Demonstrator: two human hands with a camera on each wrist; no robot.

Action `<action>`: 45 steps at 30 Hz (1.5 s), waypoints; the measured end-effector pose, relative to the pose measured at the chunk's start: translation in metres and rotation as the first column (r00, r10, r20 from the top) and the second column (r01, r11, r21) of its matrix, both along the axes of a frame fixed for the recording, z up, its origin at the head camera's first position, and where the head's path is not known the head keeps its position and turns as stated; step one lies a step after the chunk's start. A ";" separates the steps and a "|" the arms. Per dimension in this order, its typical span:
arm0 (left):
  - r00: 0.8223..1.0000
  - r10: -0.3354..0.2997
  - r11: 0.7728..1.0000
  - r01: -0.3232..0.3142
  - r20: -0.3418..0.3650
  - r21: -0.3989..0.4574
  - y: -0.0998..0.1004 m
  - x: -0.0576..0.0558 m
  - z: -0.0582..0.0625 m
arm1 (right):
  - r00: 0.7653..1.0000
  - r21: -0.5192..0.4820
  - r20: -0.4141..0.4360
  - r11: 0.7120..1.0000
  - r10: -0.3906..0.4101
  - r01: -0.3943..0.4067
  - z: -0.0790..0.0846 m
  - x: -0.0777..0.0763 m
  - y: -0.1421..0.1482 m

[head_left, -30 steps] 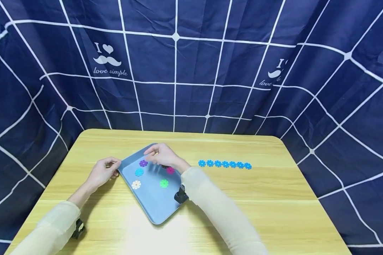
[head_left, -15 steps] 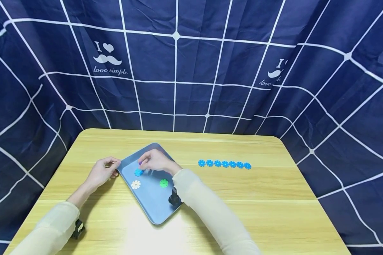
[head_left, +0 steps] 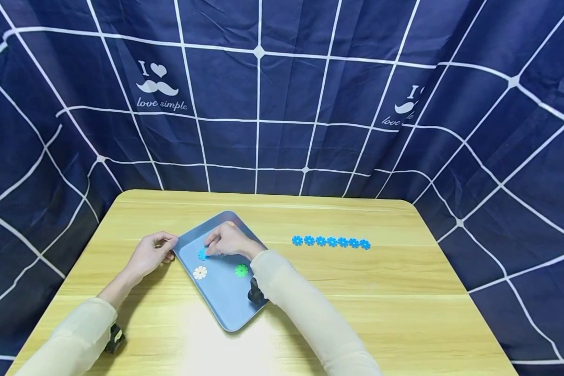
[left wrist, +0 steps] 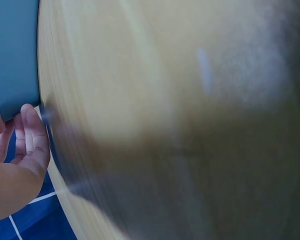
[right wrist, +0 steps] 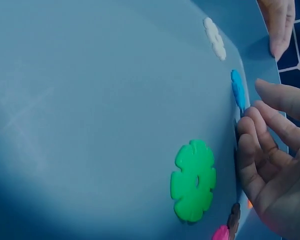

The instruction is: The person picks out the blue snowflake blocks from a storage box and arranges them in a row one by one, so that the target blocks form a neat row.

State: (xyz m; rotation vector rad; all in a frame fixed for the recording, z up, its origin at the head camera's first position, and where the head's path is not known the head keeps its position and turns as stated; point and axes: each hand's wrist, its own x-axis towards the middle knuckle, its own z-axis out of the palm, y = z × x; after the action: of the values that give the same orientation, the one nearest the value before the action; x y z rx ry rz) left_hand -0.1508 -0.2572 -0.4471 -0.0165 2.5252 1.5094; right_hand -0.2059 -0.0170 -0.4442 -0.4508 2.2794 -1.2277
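My left hand (head_left: 152,253) grips the left corner of a grey-blue tray (head_left: 233,318), thumb and fingers around its rim. Over the tray my right hand (head_left: 230,240) bends down with curled fingers. In the right wrist view its thumb and a fingertip (right wrist: 254,115) meet at the edge of a light-blue plastic snowflake disc (right wrist: 237,87). A white snowflake disc (head_left: 199,272) and a green one (head_left: 242,270) lie on the tray floor. Pink (right wrist: 221,233) and brown (right wrist: 234,220) discs show at the right wrist view's lower edge. The purple disc is hidden.
Right of the tray, several blue snowflake discs (head_left: 331,242) form a straight row on the wooden table (head_left: 380,297). A dark blue curtain (head_left: 282,104) with white lines hangs around the table's back and sides.
My right hand has moved left and down over the tray, from above the purple disc to the light-blue one, covering the purple and pink discs in the head view. The left hand stays put.
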 end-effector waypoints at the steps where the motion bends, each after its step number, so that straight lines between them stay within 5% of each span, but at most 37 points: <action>1: 1.000 0.000 1.000 0.000 0.001 -0.002 0.000 0.000 0.000 | 1.000 0.004 0.010 1.000 0.000 0.000 0.000 0.000 -0.001; 25: 1.000 0.001 1.000 -0.001 -0.002 0.012 -0.001 -0.005 0.000 | 1.000 0.136 0.016 0.991 -0.017 0.014 0.007 0.003 -0.010; 45: 1.000 -0.004 1.000 0.004 -0.015 0.003 -0.001 -0.003 -0.002 | 0.998 0.107 -0.026 0.993 0.054 -0.051 0.007 0.003 -0.003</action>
State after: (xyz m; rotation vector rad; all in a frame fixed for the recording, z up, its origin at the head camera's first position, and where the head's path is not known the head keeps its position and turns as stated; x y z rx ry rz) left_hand -0.1543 -0.2582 -0.4489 0.0007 2.5328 1.5173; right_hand -0.2028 -0.0202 -0.4368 -0.4885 2.3285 -1.0756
